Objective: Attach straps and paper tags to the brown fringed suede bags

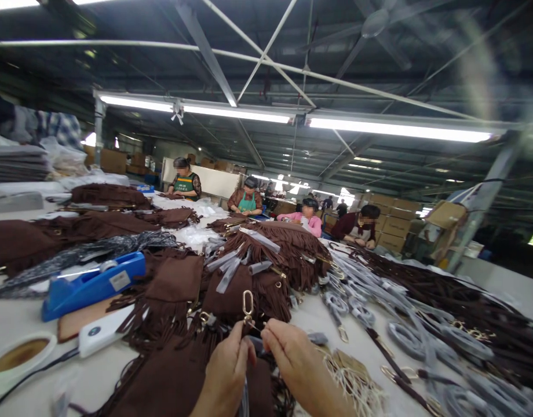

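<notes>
My left hand is closed, its thumb and fingers pinching a dark brown strap end just below a gold-coloured clasp that stands upright. Beside it, my right hand is closed in a pinch, with a thin pale string running from its fingertips to the base of the clasp. The far end of the string is hidden by the fingers. Under both hands lies a brown fringed bag. More brown fringed bags are heaped just beyond, some with clear plastic wrapping on their metal parts.
On the left are a blue tape dispenser, a white device with a black cable and a white bowl of brown contents. White strings with tags lie right. Plastic-wrapped straps cover the right side. Several co-workers sit across.
</notes>
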{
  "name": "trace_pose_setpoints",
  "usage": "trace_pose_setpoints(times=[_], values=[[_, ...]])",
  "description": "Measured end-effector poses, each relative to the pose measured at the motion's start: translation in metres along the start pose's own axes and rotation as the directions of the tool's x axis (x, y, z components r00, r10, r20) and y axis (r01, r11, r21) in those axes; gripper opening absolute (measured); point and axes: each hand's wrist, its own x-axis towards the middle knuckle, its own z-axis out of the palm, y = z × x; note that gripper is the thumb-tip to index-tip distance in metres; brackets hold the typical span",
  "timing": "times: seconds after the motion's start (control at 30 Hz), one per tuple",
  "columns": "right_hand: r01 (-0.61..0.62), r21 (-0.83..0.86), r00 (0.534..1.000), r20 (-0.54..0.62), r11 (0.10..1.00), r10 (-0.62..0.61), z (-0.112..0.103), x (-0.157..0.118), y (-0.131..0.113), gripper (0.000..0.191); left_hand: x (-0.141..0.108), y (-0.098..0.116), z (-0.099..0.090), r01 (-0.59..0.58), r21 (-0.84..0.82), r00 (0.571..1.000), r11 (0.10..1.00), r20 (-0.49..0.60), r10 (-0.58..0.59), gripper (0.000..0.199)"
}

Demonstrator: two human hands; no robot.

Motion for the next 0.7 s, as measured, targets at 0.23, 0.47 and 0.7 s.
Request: trace_pose_setpoints(times=[0.23,0.47,0.7], values=[[-0.027,-0.052,1.0,-0.007,0.998,0.027,-0.008,-0.002,-0.001,0.032,-0.002,-0.003,0.004,-0.049,0.04,0.998,0.998,-0.044,0.051,0.029],[-0.04,0.101,0.999,-0.024,0.994,0.043,-0.004,-0.004,0.003,0.031,-0.004,-0.001,0.015,-0.222,-0.119,0.975,0.968,-0.042,0.218,0.042],[-0.068,0.131,0.997,-0.019,0.989,0.071,0.0,-0.009,0.009,0.032,0.005,0.021,0.015,-0.04,-0.406,0.997,0.913,-0.078,0.009,0.04]])
